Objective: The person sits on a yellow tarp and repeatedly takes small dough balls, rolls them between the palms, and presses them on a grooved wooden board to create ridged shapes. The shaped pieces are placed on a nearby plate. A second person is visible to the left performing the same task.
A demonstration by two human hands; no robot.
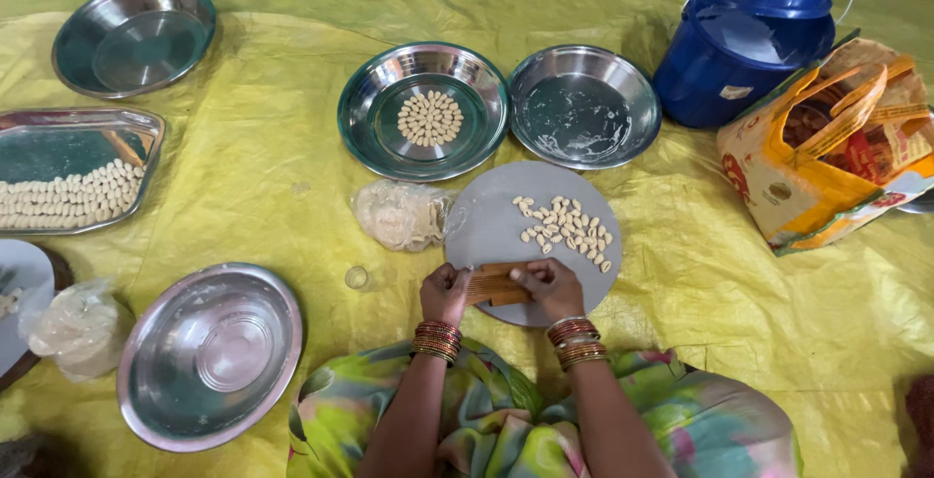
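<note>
On the round grey board laid over the yellow sheet, both hands meet at a small ridged wooden comb-board; the left hand is curled shut on its left end, the right hand is closed over its right end with the thumb pressing on top; whether a bit of dough sits under that thumb cannot be told. The wooden piece is brown, flat and grooved across its face, lying at the near edge of the grey board; it looks stiff and light, best gripped by its ends so the grooved middle stays free. Just beyond it lie small pale shaped dough pieces, loosely scattered; they look soft and easily squashed, so a light pinch at the sides would suit them. To the left of the board sits a clear bag of dough, pliable and likely sticky. Farther off, a steel plate carries a neat cluster of the same pieces; an empty-looking steel plate stands beside it; a rectangular steel tray at far left holds rows more. A blue lidded bucket stands at the top right.
</note>
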